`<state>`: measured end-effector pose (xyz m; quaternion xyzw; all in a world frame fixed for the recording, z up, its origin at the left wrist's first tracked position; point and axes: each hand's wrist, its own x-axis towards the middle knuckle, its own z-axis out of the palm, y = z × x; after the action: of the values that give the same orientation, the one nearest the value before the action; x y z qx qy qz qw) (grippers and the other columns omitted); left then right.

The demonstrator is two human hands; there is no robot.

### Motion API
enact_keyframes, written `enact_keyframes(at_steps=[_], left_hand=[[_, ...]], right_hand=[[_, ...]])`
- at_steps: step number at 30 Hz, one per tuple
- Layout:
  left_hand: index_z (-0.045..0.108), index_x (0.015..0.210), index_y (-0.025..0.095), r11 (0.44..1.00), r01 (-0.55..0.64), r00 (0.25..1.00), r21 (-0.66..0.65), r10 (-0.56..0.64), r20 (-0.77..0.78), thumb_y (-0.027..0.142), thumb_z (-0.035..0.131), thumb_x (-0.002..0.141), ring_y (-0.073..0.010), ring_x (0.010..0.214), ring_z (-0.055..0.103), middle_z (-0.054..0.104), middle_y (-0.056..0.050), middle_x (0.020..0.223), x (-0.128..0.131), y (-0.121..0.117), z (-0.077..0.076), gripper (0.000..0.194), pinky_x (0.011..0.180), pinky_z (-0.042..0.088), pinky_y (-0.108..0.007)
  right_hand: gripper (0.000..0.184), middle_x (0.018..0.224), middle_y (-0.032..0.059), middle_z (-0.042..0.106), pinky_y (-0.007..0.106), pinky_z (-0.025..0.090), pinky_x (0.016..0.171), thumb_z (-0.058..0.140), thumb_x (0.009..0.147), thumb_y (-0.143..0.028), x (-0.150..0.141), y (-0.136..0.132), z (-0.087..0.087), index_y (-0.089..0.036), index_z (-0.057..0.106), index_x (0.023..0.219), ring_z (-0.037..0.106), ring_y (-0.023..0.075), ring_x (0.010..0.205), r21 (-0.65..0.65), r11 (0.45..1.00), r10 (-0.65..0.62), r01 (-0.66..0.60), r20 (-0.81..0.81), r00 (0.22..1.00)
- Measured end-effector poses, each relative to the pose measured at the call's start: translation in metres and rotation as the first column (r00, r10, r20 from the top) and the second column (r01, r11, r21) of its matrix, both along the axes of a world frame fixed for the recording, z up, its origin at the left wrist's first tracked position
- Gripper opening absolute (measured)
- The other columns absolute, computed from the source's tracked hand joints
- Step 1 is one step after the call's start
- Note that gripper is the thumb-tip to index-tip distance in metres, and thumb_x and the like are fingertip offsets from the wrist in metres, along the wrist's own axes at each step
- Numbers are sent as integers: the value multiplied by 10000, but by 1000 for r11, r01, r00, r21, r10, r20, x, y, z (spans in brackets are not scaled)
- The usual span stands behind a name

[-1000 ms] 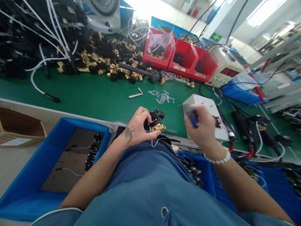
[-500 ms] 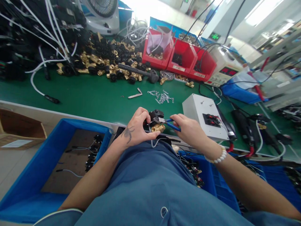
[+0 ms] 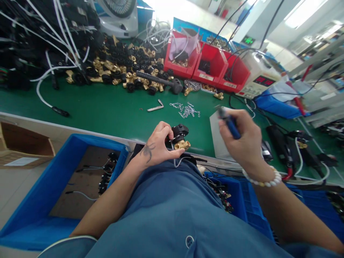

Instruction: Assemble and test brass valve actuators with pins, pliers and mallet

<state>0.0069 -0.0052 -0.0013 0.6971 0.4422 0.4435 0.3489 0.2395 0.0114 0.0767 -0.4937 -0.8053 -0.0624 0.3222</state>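
My left hand (image 3: pixel 158 145) grips a brass valve with a black housing (image 3: pixel 182 144) at the bench's front edge, fingers closed round its left side. A white cable hangs below it. Away to the right, my right hand (image 3: pixel 240 138) is wrapped round blue-handled pliers (image 3: pixel 231 125), raised in front of a light grey box (image 3: pixel 217 138). The pliers' tip is blurred by motion. Beyond the valve, a small heap of wire clips (image 3: pixel 188 110) and a bent metal piece (image 3: pixel 156 107) lie on the green bench top (image 3: pixel 107 111).
Brass and black valve parts (image 3: pixel 113 68) are piled at the back, with a black-handled mallet (image 3: pixel 161 81) before them. Several red bins (image 3: pixel 208 64) stand behind. A blue crate (image 3: pixel 34 200) sits low at the left. A power supply (image 3: pixel 259 77) and cables crowd the right.
My right hand has carried the pliers off the valve, up and to the right, to the front of the grey box. My left hand still holds the valve in nearly the same place.
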Motion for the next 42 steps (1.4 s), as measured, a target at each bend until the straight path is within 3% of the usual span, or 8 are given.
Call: enact_keyframes(at_steps=[3,7,13,18,25,30,36,42], left_hand=[[429,794,237,1000,-1,1000,13,1,-9,329,804,680,-219,961,531,512,-41,981,0,1,-1,403,902,508,-401],[426,789,232,999,-3,999,37,5,-32,327,799,683,-218,942,533,507,-43,965,-1,1,-1,400,882,512,-398],[430,797,231,1000,-2,1000,19,2,-27,338,798,693,-228,962,540,512,-50,976,0,0,-1,398,897,518,-419],[425,816,233,998,49,998,40,-47,-42,314,805,668,-241,976,544,521,-68,1031,5,0,-1,416,888,520,-429],[414,816,238,998,35,999,52,-34,-25,306,796,701,-217,968,533,516,-52,1036,6,-1,-5,405,893,505,-396],[430,817,233,998,29,999,56,-27,-42,306,805,688,-226,983,529,517,-54,1027,5,-2,-4,404,897,506,-406],[414,810,235,999,15,1000,50,-14,-15,297,800,700,-229,998,530,520,-62,1037,5,-5,-3,406,935,508,-431],[408,799,238,998,9,999,60,-6,-43,307,810,685,-222,981,524,518,-52,1027,4,-5,-4,424,906,507,-405]], right_hand=[[108,803,25,591,284,417,598,509,951,-246,-1,-3,-7,-198,571,1025,520,155,629,51,998,-19,21,-52,998],[192,817,51,625,277,371,575,539,837,-105,-2,-4,-11,-174,620,996,544,164,643,-397,918,189,-6,425,885],[123,841,32,596,275,409,609,506,938,-241,-3,-3,-3,-197,568,1035,536,151,660,-1,1000,0,0,-121,993],[201,805,49,625,277,329,555,539,815,-97,-9,-7,-8,-184,618,978,531,157,626,-424,906,182,22,435,882],[142,820,27,596,299,429,634,513,925,-254,-1,-5,8,-219,590,1039,537,165,672,-33,996,-79,79,6,997],[220,828,52,639,287,358,563,532,807,-112,0,-10,2,-193,642,980,532,158,614,-420,905,171,69,508,844],[143,833,34,614,293,439,639,497,932,-239,1,-13,3,-206,591,1035,556,165,683,-82,996,-16,18,28,999],[238,851,60,644,277,386,602,530,801,-98,2,-11,-6,-191,640,991,580,178,690,-420,905,128,71,426,895]])
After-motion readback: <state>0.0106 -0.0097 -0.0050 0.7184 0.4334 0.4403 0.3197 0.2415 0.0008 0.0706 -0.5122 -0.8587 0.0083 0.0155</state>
